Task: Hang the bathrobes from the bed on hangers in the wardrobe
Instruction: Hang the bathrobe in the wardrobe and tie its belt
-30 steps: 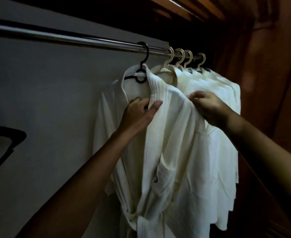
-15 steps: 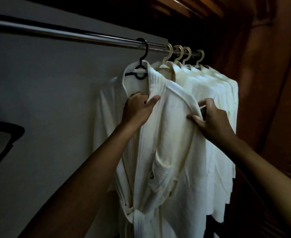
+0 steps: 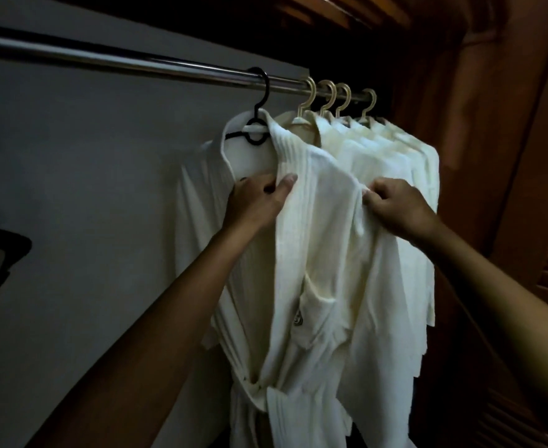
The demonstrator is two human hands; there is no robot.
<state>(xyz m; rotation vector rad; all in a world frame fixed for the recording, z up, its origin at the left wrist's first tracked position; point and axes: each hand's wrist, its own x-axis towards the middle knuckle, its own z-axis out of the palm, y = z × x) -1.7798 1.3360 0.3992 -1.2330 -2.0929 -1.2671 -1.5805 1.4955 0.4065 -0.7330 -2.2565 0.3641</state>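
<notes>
Item under inspection: a white cotton bathrobe with a ribbed collar band (image 3: 314,240). It hangs on a black plastic hanger (image 3: 259,101) hooked over the polished steel wardrobe rail (image 3: 136,64) near 12 o'clock. It is first in line, on the 9 o'clock side of a packed row of white bathrobes (image 3: 395,156) on cream plastic hangers (image 3: 327,95). The left hand (image 3: 256,205) grasps the collar band, thumb across its face and fingers tucked behind. The right hand (image 3: 395,208), at 3 o'clock of the left, is closed in a pinch on a fold of shoulder cloth. Change noted: one second ago the right hand lay on top of that shoulder. Half a second ago it had dropped lower, thumb hooked under the fabric edge. It has now risen and gathered the seam. The left hand's grip has hardly shifted, and the hook has stayed on the rail throughout. Assessment: this robe is already hung, and the present step looks like squaring the 3 o'clock shoulder over the hanger arm. The cloth hides that arm, so its seating cannot be confirmed. The tied belt (image 3: 266,392) sits at 6 o'clock. The bed is out of view, so the remaining robes cannot be counted.
</notes>
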